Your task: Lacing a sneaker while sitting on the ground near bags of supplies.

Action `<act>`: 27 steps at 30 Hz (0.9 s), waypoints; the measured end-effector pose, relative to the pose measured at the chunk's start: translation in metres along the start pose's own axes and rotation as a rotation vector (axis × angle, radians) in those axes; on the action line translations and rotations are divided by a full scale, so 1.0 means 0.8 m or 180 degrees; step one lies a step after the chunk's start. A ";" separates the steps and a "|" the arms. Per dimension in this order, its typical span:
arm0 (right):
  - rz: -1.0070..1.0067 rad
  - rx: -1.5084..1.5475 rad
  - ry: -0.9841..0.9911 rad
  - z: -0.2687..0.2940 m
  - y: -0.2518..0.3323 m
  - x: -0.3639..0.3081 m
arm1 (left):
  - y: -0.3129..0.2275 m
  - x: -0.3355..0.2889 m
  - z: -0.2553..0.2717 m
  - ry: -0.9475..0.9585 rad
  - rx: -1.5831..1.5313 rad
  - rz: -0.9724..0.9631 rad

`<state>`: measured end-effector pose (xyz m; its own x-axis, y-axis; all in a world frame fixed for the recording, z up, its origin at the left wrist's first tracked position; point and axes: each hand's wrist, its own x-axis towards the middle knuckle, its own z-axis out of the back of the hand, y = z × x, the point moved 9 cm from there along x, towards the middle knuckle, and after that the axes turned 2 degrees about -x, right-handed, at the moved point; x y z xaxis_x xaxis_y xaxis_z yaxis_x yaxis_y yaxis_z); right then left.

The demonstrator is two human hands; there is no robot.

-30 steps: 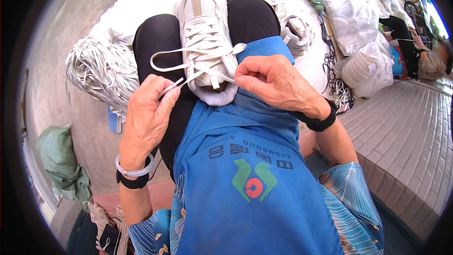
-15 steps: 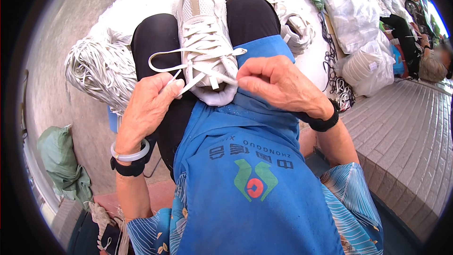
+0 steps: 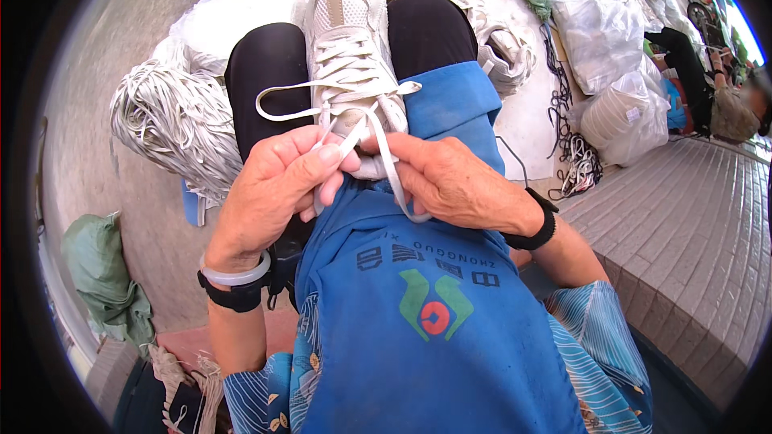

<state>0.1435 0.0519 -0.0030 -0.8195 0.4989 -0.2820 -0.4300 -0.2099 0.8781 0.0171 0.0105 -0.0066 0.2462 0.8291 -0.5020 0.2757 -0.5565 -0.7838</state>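
A beige and white sneaker [image 3: 342,12] rests between my knees, its toe pointing away from me. A flat white shoelace [image 3: 277,116] criss-crosses its front, with one loop sticking out to the left. My left hand [image 3: 277,189] is closed in a pinch on the shoelace beside the heel opening. From the other side my right hand [image 3: 466,189] closes on the lace at the shoe's opening, its fingertips partly hidden. A loose length of lace hangs over the right fingers onto the blue apron [image 3: 426,273]. The two hands nearly meet.
A big bundle of white laces [image 3: 169,124] lies to the left. Clear plastic bags [image 3: 623,116], dark laces [image 3: 560,88] and another shoe [image 3: 507,56] are on the right. A green sack [image 3: 104,265] stands at lower left. Another person [image 3: 732,108] sits at far right.
My right hand has moved left and closed on the lace at the opening. The left hand has shifted right and slightly down. A lace end now drapes over the right fingers.
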 end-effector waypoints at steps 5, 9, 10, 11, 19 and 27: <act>-0.0124 0.0287 -0.0178 -0.011 -0.003 0.004 | 0.013 0.006 -0.008 0.0085 -0.0291 0.0119; -0.0280 0.1055 -0.0227 -0.016 -0.006 0.007 | 0.022 0.004 -0.011 0.0048 -0.0329 0.0198; -0.0452 0.1512 -0.0142 -0.020 -0.008 0.009 | 0.023 0.004 -0.010 0.0039 -0.0288 0.0222; -0.0455 0.1509 -0.0143 -0.017 -0.008 0.012 | 0.024 0.005 -0.010 0.0042 -0.0291 0.0221; -0.0077 0.0491 0.0314 -0.018 -0.013 0.021 | 0.013 0.006 -0.005 0.0010 -0.0065 0.0102; 0.0388 0.0560 -0.0778 0.065 -0.021 -0.018 | 0.010 -0.012 0.063 -0.0838 0.1469 -0.0074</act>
<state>0.1822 0.0920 0.0061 -0.7366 0.6706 -0.0881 -0.2447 -0.1427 0.9590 -0.0301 0.0012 -0.0264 -0.0130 0.8595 -0.5109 -0.1740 -0.5051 -0.8453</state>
